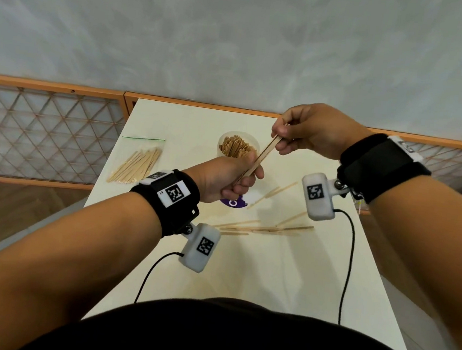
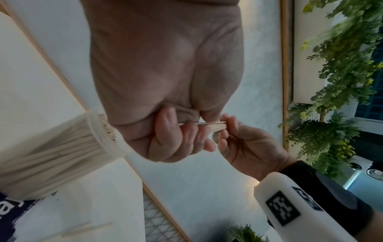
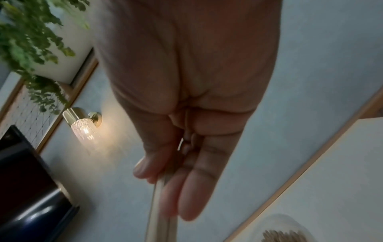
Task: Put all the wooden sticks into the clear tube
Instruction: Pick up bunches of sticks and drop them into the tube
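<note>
A clear tube (image 1: 237,146) packed with wooden sticks stands upright at the far middle of the white table (image 1: 284,280). Just in front of it, above the table, both hands hold a small bundle of wooden sticks (image 1: 263,155) slanting up to the right. My left hand (image 1: 230,179) grips the bundle's lower end. My right hand (image 1: 305,131) pinches its upper end between thumb and fingers. In the left wrist view the sticks (image 2: 213,125) run between both hands, with the tube (image 2: 51,153) at the left. Several loose sticks (image 1: 264,228) lie on the table nearer me.
A clear zip bag (image 1: 136,165) with more sticks lies at the table's left edge. A purple label (image 1: 234,202) peeks out under my left hand. Cables (image 1: 349,261) trail from both wrist cameras. An orange-framed lattice screen (image 1: 40,132) stands left of the table.
</note>
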`<state>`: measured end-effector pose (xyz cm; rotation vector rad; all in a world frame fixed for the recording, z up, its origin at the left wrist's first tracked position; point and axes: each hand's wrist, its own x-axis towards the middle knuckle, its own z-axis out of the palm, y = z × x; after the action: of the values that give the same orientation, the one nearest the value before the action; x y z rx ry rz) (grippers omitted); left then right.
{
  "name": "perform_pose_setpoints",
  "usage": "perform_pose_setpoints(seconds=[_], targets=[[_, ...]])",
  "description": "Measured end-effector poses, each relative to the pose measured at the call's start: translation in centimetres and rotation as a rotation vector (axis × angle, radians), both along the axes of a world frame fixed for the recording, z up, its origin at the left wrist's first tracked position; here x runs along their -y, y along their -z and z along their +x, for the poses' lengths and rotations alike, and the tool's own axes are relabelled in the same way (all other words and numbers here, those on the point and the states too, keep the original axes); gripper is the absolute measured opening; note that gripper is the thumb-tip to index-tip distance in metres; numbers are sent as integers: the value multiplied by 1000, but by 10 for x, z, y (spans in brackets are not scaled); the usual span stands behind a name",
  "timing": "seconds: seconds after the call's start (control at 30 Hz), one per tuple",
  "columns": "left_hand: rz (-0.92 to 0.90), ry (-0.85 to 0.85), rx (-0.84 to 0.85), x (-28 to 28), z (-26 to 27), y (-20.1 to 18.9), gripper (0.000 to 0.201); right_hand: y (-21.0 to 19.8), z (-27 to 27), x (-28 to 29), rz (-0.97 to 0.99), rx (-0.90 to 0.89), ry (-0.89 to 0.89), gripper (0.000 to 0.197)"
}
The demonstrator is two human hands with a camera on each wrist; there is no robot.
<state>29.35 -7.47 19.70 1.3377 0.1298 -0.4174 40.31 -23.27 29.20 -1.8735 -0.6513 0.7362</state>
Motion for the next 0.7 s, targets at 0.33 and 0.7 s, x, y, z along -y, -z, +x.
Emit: perform_pose_setpoints(seconds=[0.33, 0.7], targets=[[-9, 40, -53, -10, 7, 16, 47, 7, 4, -1, -54, 175, 102, 8], [1055, 203, 42, -17, 10, 112, 42, 23, 48, -17, -186, 449, 238, 5]])
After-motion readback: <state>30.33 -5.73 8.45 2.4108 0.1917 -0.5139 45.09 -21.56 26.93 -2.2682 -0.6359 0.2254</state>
